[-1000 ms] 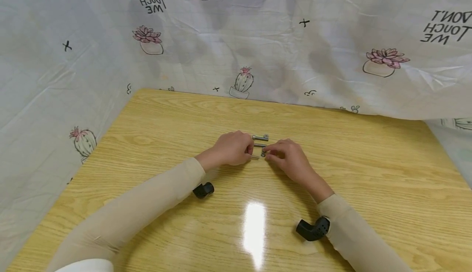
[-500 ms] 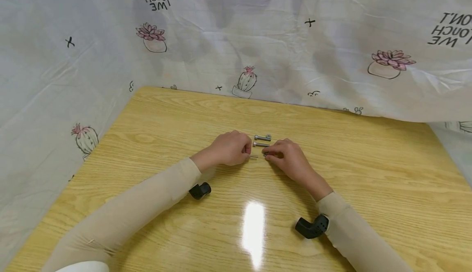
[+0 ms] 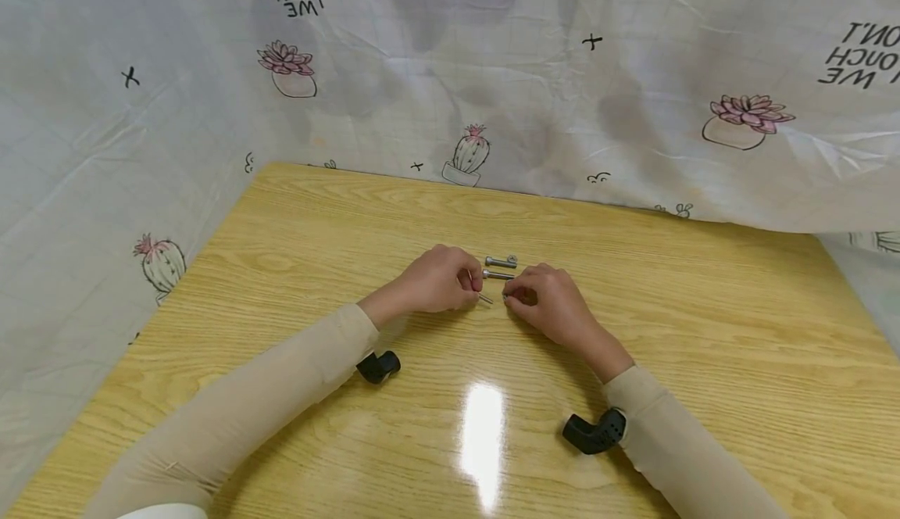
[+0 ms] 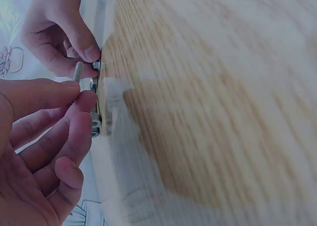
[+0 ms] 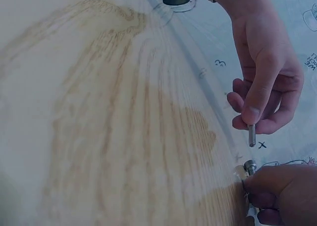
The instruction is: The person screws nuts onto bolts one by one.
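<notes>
My left hand (image 3: 443, 279) pinches a small silver bolt (image 3: 485, 298) between thumb and fingertips. In the left wrist view the bolt's threaded end (image 4: 78, 71) sticks out past the thumb; its head is hidden by the fingers. Facing it a short way to the right, my right hand (image 3: 551, 306) pinches a small metal nut (image 4: 96, 65) at the tabletop, mostly covered by thumb and forefinger. Just beyond the hands, a cylinder-head bolt (image 3: 498, 275) lies on the table. Behind that lies another bolt (image 3: 501, 262), with a nut (image 3: 512, 259) at its right end.
The wooden table (image 3: 337, 214) reaches back to a white printed cloth (image 3: 548, 112) hanging behind and at the left. Black elbow-shaped pieces (image 3: 594, 433) sit at both forearms. Glare (image 3: 483, 441) shows on the near tabletop.
The bolt in my left hand has tilted, its free end now pointing down and right. My right fingertips have closed over the nut, which showed more openly on the table before.
</notes>
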`<action>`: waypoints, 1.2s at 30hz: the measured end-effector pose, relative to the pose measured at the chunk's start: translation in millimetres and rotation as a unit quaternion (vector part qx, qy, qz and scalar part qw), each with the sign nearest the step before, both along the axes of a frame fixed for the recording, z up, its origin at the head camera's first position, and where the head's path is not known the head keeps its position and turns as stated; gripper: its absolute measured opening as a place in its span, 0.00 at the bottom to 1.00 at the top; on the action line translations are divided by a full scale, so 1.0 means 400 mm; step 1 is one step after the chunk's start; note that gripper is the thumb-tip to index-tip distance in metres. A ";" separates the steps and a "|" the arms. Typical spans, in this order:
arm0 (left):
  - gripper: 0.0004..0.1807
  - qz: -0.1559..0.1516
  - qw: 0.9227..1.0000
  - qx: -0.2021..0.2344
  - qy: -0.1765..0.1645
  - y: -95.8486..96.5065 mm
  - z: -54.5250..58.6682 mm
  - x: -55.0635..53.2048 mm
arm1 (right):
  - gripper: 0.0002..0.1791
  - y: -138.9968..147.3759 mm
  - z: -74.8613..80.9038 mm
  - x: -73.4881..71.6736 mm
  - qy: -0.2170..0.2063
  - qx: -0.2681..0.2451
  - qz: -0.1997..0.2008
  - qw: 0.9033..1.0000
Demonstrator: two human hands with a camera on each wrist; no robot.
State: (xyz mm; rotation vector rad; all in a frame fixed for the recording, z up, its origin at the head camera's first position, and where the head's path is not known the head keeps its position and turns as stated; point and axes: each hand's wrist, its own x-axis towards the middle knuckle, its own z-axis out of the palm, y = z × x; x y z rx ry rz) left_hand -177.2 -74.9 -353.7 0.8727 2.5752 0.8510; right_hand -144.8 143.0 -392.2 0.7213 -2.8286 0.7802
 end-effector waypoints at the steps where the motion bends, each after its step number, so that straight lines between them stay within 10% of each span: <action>1: 0.03 0.001 1.000 0.006 -0.003 -0.001 -0.001 -0.001 | 0.04 0.000 0.000 0.000 0.001 0.001 0.000 1.000; 36: 0.04 0.065 0.983 0.157 -0.066 0.041 0.001 -0.010 | 0.06 0.031 0.001 -0.001 -0.069 -0.240 -0.061 0.966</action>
